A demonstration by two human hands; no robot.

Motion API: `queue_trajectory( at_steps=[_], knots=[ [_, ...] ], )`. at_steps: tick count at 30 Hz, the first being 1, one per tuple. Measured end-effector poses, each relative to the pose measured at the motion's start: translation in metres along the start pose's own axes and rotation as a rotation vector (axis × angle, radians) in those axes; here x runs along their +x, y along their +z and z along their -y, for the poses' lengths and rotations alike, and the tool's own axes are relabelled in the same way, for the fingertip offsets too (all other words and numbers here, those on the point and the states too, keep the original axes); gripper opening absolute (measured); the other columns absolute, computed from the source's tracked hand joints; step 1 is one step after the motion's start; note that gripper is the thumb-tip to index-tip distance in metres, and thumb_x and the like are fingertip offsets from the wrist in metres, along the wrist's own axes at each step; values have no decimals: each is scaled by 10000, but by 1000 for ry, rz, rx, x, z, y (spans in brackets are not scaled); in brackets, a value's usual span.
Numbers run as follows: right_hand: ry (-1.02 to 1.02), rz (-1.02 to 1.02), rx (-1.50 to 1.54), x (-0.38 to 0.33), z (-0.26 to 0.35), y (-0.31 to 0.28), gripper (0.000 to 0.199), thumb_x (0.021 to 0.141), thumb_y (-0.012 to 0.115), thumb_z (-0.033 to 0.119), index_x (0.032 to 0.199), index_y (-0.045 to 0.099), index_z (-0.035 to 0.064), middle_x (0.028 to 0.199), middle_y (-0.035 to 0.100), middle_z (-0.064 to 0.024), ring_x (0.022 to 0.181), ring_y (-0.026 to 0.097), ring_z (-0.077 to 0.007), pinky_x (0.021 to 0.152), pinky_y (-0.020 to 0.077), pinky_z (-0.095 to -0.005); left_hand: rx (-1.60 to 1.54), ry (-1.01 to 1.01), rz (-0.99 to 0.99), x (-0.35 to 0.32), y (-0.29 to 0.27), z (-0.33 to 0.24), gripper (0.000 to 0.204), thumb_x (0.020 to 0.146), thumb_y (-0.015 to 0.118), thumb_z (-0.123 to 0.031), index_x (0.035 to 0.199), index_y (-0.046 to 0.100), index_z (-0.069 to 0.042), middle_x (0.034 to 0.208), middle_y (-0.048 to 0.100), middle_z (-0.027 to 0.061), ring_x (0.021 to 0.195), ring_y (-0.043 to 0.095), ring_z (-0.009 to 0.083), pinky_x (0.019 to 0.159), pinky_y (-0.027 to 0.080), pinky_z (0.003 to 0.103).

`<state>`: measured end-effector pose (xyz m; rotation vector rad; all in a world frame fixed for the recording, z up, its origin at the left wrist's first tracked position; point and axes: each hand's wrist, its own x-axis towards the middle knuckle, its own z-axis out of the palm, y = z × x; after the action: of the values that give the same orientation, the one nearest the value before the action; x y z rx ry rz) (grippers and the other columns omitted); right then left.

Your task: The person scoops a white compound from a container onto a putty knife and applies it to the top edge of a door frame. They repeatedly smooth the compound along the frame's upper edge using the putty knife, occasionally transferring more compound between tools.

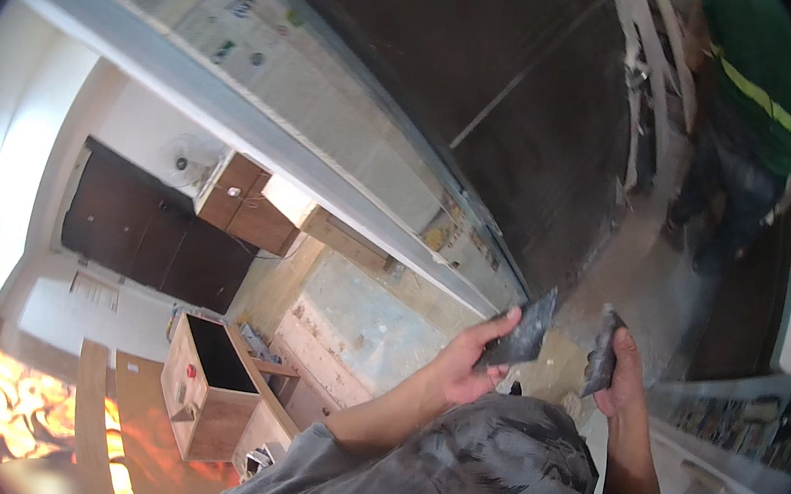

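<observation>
The left hand grips a flat dark grey scraper blade and the right hand closes around a second dark blade, both held near each other above a pale dusty floor, beside a long white beam pasted with printed paper sheets.

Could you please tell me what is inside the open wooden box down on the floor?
The wooden box shows only a dark hollow; nothing inside can be made out. Its depths lie in shadow, so any contents are hidden. A small red item sits on its outer front face.
</observation>
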<state>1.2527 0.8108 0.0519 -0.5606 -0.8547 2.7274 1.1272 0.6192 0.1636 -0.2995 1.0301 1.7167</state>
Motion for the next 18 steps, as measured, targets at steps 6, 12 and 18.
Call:
queue_trajectory(
  at_steps=[6, 12, 18],
  knots=[
    [59, 330, 80, 29, -1, 0, 405, 952, 699, 483, 1028, 654, 87, 955, 687, 5, 803, 660, -158, 743, 559, -350, 49, -184, 100, 1, 4, 42, 281, 998, 682, -350, 1148, 666, -113, 844, 687, -33, 539, 556, 32, 396, 396, 172],
    [113, 126, -170, 1, 7, -27, 310, 935, 755, 167, 1190, 653, 23, 1066, 714, -50, 943, 688, -177, 858, 568, -351, 75, 65, 75, -11, 21, -1, 327, 1002, 663, -412, 1068, 693, -93, 848, 712, -17, 568, 583, 57, 470, 452, 182],
    [-198, 241, 282, -9, 31, -34, 356, 1006, 650, 361, 1223, 620, 81, 1061, 706, -40, 902, 693, -191, 834, 583, -365, 211, -1, 144, -2, 44, 10, 347, 984, 691, -422, 1143, 686, -114, 1021, 724, -40, 816, 642, 57, 601, 457, 216]
  ],
)
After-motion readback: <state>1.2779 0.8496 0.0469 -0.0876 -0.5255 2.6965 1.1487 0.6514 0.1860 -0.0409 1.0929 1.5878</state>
